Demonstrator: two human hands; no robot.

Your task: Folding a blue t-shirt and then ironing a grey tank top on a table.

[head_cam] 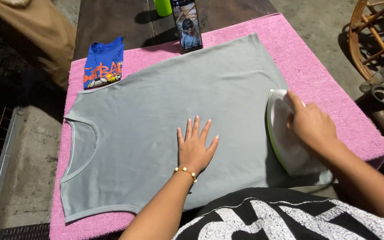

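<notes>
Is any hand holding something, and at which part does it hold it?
The right hand holds the iron by its top, probably the handle, hidden under the hand. The left hand lies flat on the grey shirt, holding nothing.

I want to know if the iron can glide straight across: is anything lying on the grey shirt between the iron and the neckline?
Yes: the left hand lies flat, fingers spread, mid-way on the grey sleeveless cotton shirt, between the white, green-edged iron under the right hand and the neckline. Nothing else visible lies there.
</notes>
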